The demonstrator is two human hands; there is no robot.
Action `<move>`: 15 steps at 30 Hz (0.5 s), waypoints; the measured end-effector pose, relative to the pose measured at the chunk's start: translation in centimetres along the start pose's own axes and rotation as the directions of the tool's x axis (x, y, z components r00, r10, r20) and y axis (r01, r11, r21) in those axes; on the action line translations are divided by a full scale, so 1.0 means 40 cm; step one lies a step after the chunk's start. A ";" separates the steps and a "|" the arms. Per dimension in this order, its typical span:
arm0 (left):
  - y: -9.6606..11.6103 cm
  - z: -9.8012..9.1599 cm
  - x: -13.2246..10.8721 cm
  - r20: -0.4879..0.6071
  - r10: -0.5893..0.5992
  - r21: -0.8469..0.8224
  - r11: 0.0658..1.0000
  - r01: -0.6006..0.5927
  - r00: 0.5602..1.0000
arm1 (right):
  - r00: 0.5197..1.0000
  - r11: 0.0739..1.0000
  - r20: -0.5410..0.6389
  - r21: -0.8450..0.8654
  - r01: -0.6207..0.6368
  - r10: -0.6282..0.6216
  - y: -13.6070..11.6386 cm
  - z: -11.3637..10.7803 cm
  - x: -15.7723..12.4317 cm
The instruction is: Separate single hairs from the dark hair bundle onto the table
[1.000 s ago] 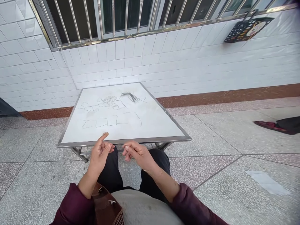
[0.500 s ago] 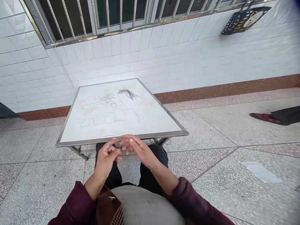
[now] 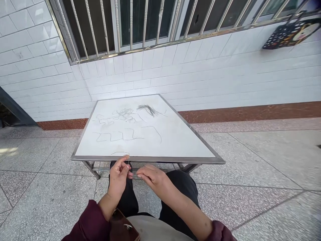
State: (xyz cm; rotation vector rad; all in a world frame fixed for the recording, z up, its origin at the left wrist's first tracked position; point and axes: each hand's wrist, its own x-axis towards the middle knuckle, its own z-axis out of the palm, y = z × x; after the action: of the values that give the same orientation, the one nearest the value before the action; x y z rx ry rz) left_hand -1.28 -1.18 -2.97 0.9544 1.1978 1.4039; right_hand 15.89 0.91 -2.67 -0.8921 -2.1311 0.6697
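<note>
Sleeves (image 3: 90,221) in deep maroon sit pushed up the forearms, right at the bottom of the view, with a brown bag (image 3: 122,227) against a pale ribbed top (image 3: 154,226) and dark trousers (image 3: 184,182) spread beyond it. And here are the hands, out over the lap just short of the table! The left hand (image 3: 118,177) has a thin wire (image 3: 119,152) pinched by the thumb, index finger raised along it, and that wire runs up past the fingertip, bends, and reaches leftward over the table's near edge. The right hand (image 3: 153,175), back upward, closes its thumb and fingertips on the lower stretch, just beside the left one, a short length showing between the two. Next comes the table (image 3: 150,159), white on top with a metal rim: a stepped row of bent wires (image 3: 110,137) lies nearest, a single curved wire (image 3: 157,131) to its right, then a loose tangle (image 3: 124,113), and a dark bundle of straight wires (image 3: 148,109) at the far side. Speckled floor (image 3: 250,167) stretches around it all, and at the back stands the white tiled wall (image 3: 160,78), brown band (image 3: 62,124) along its foot, metal window bars (image 3: 144,23) above, a patterned bag (image 3: 283,36) hanging at upper right.
</note>
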 end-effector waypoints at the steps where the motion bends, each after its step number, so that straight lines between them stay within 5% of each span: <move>1: -0.006 -0.009 0.004 -0.015 -0.003 -0.009 1.000 0.003 1.000 | 1.000 1.000 -0.007 -0.010 -0.003 0.003 0.004 0.000 -0.001; 8: -0.021 -0.185 0.109 -0.201 0.052 0.029 0.998 -0.047 0.978 | 0.988 0.994 -0.129 -0.044 -0.095 0.089 0.043 0.001 -0.010; 15: -0.010 -0.388 0.280 -0.390 0.015 0.202 0.977 0.070 0.921 | 0.994 0.995 0.044 -0.002 -0.101 0.101 0.080 0.048 -0.037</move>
State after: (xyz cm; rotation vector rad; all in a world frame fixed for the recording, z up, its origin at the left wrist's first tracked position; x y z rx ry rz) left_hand -18.12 7.07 -6.84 0.8168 1.6805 1.5091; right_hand 16.39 1.45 -6.61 -0.9990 -2.1363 0.7468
